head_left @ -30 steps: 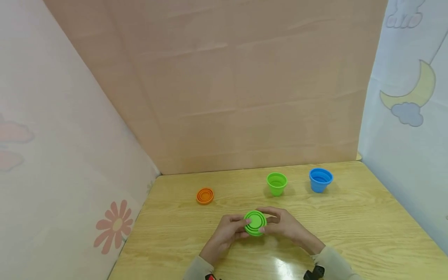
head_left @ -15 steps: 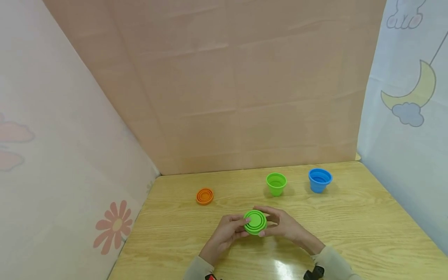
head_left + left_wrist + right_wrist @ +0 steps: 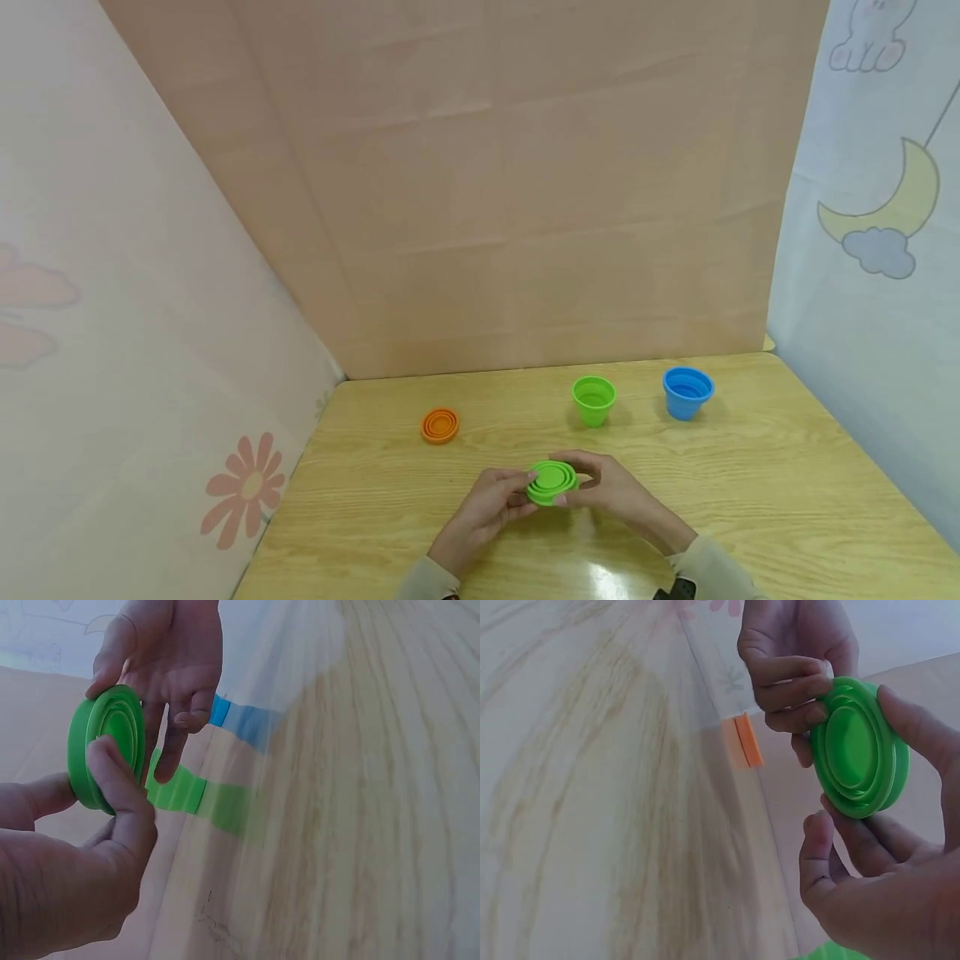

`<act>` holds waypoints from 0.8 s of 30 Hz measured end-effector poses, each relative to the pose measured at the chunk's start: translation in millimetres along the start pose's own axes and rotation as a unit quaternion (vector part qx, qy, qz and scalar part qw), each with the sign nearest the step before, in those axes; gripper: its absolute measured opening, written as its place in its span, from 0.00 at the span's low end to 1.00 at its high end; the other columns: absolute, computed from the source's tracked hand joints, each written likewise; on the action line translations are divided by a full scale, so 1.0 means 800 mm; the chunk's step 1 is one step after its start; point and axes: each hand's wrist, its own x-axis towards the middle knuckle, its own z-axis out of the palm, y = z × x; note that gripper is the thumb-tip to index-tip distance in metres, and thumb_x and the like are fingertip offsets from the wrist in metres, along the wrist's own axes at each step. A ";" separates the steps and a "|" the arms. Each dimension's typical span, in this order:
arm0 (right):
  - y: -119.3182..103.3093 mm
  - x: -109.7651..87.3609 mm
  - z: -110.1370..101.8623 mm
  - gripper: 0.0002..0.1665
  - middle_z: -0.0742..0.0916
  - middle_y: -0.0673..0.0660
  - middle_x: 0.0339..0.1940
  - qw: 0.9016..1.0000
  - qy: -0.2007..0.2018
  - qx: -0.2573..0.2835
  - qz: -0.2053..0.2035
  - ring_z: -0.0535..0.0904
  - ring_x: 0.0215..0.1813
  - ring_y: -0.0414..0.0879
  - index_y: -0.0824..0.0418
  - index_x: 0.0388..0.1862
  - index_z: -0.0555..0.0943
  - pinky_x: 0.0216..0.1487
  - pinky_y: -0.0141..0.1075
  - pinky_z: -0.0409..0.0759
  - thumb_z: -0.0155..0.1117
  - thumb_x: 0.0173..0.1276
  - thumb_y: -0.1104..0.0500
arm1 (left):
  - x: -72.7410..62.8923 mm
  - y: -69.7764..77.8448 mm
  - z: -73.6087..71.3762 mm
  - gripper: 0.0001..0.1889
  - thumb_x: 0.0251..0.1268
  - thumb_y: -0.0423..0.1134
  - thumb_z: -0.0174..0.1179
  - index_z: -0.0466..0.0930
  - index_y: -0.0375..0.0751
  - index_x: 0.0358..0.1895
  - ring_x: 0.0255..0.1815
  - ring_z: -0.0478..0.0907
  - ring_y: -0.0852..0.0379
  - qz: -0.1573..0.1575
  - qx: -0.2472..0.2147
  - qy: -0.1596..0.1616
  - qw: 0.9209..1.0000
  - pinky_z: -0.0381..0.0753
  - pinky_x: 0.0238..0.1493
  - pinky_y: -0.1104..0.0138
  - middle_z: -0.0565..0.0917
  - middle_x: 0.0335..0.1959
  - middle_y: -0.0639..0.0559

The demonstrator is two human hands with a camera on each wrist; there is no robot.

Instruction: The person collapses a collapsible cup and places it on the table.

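A flattened green collapsible cup (image 3: 551, 476) is held above the table between both hands, its ringed face turned up in the head view. My left hand (image 3: 486, 507) pinches its left side, the thumb lying over the ringed face. On the opposite side my right hand (image 3: 617, 493) grips the rim between thumb and fingers. In the left wrist view the folded cup (image 3: 84, 754) appears nearly edge-on. From the right wrist, its concentric rings (image 3: 853, 748) are plainly visible. An expanded green cup (image 3: 593, 402) stands upright just beyond my hands.
A blue expanded cup (image 3: 686, 393) stands at the back right of the wooden table (image 3: 360, 517). Farther left lies a flattened orange cup (image 3: 439, 426). A brown sheet (image 3: 525, 208) rises behind the table, with pale printed panels on both sides.
The green folded cup has tilted flatter, so its face looks narrower. Both hands still hold it, with little shift. The whole head view has moved slightly.
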 end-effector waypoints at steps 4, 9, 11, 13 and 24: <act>-0.002 -0.001 0.002 0.42 0.80 0.67 0.73 1.000 0.022 0.011 0.019 0.78 0.70 0.55 0.69 0.76 0.71 0.57 0.36 0.87 0.76 0.69 0.56 | -0.005 0.003 -0.003 0.19 0.78 0.44 0.61 0.87 0.27 0.51 0.33 0.86 0.62 -0.005 0.018 -0.004 1.000 0.89 0.38 0.74 0.89 0.33 0.52; -0.002 -0.002 0.000 0.41 0.82 0.66 0.71 0.998 0.042 0.010 0.038 0.79 0.68 0.53 0.70 0.75 0.72 0.55 0.37 0.88 0.75 0.70 0.54 | -0.008 0.007 -0.008 0.20 0.82 0.45 0.56 0.87 0.29 0.53 0.33 0.86 0.61 -0.002 0.031 0.000 1.000 0.90 0.39 0.72 0.87 0.33 0.53; -0.002 -0.002 -0.002 0.41 0.85 0.64 0.67 0.998 0.044 0.014 0.046 0.81 0.63 0.49 0.71 0.75 0.71 0.53 0.37 0.87 0.74 0.70 0.54 | -0.010 0.009 -0.011 0.17 0.80 0.42 0.58 0.86 0.30 0.55 0.34 0.86 0.61 0.007 0.043 0.003 0.999 0.90 0.41 0.71 0.88 0.35 0.52; -0.003 -0.003 -0.003 0.40 0.87 0.62 0.63 0.997 0.041 0.023 0.053 0.83 0.58 0.46 0.73 0.75 0.71 0.51 0.38 0.87 0.73 0.71 0.54 | -0.011 0.011 -0.014 0.15 0.77 0.38 0.61 0.85 0.30 0.57 0.36 0.87 0.61 0.016 0.056 0.001 0.998 0.91 0.45 0.69 0.90 0.38 0.48; -0.005 -0.006 -0.007 0.39 0.89 0.50 0.52 0.994 0.023 0.060 0.087 0.82 0.48 0.44 0.74 0.74 0.72 0.48 0.36 0.85 0.70 0.74 0.51 | -0.012 0.011 -0.019 0.19 0.63 0.31 0.72 0.87 0.37 0.58 0.44 0.87 0.57 0.061 0.127 0.000 0.990 0.90 0.50 0.65 0.88 0.46 0.46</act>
